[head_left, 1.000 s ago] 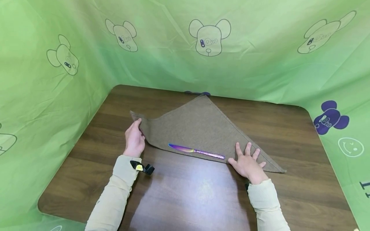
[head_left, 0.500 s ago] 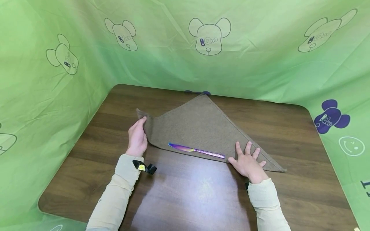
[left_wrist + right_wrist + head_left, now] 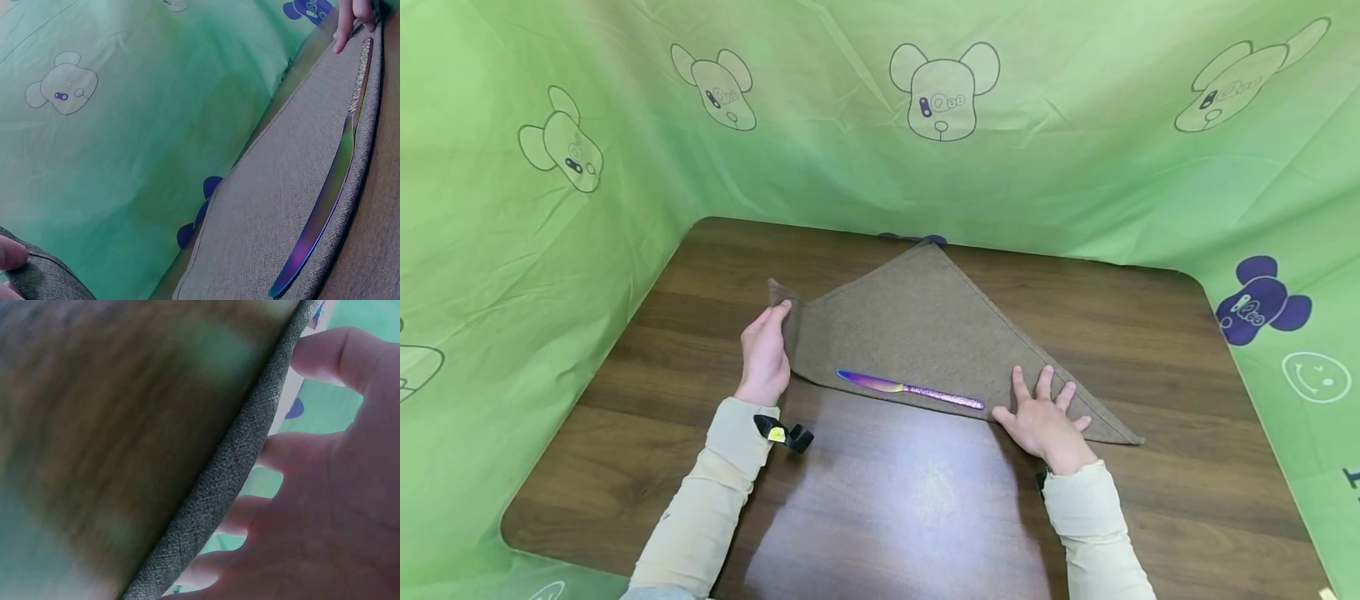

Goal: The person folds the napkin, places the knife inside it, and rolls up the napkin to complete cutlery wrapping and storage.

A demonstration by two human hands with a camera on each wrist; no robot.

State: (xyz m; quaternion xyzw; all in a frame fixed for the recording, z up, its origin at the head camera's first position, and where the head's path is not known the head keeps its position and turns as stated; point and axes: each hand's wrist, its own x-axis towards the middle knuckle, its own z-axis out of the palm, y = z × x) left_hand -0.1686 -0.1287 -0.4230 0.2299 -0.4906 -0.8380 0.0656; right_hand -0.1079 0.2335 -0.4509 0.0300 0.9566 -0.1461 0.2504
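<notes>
A brown cloth napkin [image 3: 895,321], folded into a triangle, lies on the table with its long edge toward me. Along that edge rests a table knife [image 3: 880,384] with an iridescent blade and textured purple handle, its tip to the left. My left hand [image 3: 765,354] pinches the napkin's left corner between thumb and fingers and holds it raised off the table. With fingers spread, my right hand [image 3: 1047,423] presses flat on the napkin near its right corner. In the left wrist view the knife [image 3: 334,169] lies close to the folded edge; the pinching thumb shows at lower left.
A dark wood table [image 3: 880,517] with rounded corners carries the napkin. Green fabric [image 3: 820,167] printed with bear heads hangs around its back and sides. The napkin's far point reaches the table's back edge.
My left hand has moved right and slightly away from me, bringing the raised napkin corner inward toward the knife. The right hand and the knife have stayed in place.
</notes>
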